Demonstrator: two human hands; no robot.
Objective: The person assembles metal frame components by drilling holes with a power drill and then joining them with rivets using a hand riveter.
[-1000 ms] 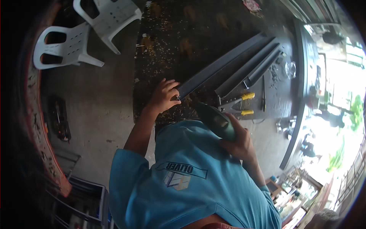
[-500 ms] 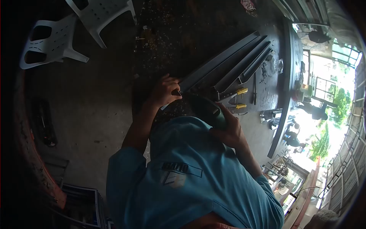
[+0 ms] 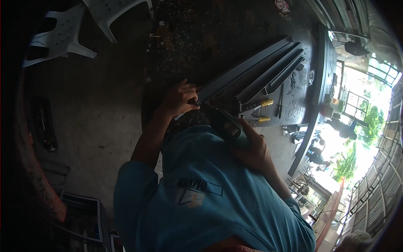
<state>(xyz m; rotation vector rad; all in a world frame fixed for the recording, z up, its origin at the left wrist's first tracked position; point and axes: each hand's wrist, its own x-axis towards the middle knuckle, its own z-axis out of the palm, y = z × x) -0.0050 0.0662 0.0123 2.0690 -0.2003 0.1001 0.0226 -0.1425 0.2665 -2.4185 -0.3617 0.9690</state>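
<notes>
Green and dark, a hand tool (image 3: 228, 129) sits near the middle of the head view. The right hand (image 3: 255, 149) has its fingers wrapped around it. At ten o'clock from the tool, the left hand (image 3: 181, 100) has its fingers bent and close together, with a small bit of metal (image 3: 197, 103) in them, near the end of a long gray bar (image 3: 247, 65). Yellow-handled pliers (image 3: 265, 103) lie at two o'clock on the dark table (image 3: 189, 50). At nine o'clock, a black tray-like thing (image 3: 43, 124) is on the floor; what it holds is too dark to tell.
</notes>
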